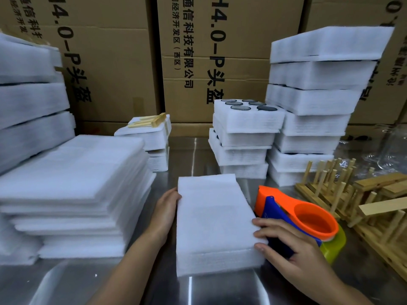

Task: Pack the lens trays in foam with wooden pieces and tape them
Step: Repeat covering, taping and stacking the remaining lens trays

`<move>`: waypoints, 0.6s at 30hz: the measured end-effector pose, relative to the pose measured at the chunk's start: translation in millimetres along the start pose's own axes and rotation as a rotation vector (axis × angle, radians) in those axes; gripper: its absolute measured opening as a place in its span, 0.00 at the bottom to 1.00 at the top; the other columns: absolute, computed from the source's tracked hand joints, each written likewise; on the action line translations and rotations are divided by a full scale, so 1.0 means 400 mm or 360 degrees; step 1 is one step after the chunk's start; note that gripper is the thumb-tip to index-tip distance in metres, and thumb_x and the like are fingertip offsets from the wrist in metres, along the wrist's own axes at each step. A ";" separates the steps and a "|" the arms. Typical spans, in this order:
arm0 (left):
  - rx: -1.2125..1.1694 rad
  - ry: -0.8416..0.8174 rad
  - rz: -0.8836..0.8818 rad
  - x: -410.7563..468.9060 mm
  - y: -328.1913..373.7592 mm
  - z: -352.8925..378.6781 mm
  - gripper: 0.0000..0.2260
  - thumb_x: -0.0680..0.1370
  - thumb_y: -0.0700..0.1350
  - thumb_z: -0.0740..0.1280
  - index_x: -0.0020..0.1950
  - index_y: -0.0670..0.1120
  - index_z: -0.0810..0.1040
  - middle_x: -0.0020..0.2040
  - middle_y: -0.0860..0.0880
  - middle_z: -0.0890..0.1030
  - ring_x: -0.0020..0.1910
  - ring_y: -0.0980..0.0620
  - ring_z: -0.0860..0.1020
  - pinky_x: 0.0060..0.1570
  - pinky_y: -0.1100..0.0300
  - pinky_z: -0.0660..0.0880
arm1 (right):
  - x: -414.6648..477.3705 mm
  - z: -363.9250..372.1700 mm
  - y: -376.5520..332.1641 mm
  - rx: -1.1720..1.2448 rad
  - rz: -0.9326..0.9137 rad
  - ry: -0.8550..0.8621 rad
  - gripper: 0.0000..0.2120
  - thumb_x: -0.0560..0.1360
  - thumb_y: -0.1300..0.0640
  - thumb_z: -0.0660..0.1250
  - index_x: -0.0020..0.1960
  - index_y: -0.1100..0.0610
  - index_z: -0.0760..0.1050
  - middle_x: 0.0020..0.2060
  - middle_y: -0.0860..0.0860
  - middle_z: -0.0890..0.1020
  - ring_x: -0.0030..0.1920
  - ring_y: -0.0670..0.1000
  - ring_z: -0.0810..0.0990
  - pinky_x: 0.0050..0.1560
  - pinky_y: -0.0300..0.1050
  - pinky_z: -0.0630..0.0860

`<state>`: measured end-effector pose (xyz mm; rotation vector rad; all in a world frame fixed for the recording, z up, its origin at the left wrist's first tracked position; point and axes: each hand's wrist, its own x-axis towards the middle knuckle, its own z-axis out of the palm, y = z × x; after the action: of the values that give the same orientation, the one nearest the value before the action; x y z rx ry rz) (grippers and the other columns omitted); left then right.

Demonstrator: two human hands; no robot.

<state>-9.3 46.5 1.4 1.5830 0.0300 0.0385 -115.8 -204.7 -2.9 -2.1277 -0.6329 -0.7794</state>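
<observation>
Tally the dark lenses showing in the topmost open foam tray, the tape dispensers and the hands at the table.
Dark round lenses in the open white foam tray: 6
Orange and blue tape dispenser: 1
Left hand and right hand: 2
Total: 9

Printed cardboard boxes (114,62) behind; clear plastic (385,146) far right, on steel table (193,150).

Foam bundle (214,223) hides the left hand (165,211) fingers; at nine o'clock, foam stacks (33,95) run off-frame; three o'clock, wooden racks (363,205) cropped.
</observation>
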 end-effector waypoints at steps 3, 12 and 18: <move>0.0075 0.0200 0.0000 0.002 0.025 -0.006 0.18 0.77 0.43 0.59 0.67 0.47 0.71 0.60 0.48 0.78 0.57 0.58 0.76 0.57 0.63 0.71 | 0.001 -0.004 -0.002 0.0035 0.0041 -0.0025 0.05 0.69 0.53 0.71 0.46 0.50 0.81 0.54 0.41 0.81 0.55 0.41 0.80 0.56 0.34 0.73; 0.1544 -0.0306 0.1044 -0.036 0.220 0.139 0.21 0.79 0.57 0.57 0.72 0.55 0.66 0.77 0.56 0.57 0.76 0.56 0.52 0.72 0.54 0.56 | 0.002 -0.009 -0.004 0.0034 0.0059 -0.0073 0.05 0.70 0.52 0.71 0.46 0.48 0.80 0.54 0.41 0.81 0.55 0.41 0.80 0.56 0.33 0.72; 0.2036 -0.0702 0.0532 -0.029 0.107 0.228 0.31 0.79 0.64 0.46 0.78 0.50 0.47 0.78 0.50 0.45 0.77 0.53 0.42 0.74 0.51 0.41 | 0.001 -0.010 -0.006 0.0013 0.0082 -0.0125 0.06 0.70 0.52 0.72 0.45 0.52 0.82 0.54 0.41 0.81 0.56 0.40 0.79 0.56 0.32 0.72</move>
<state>-16.9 -45.9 42.8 2.8203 -0.6769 -0.0903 -118.4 -206.6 0.7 -2.1670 -0.6183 -0.6671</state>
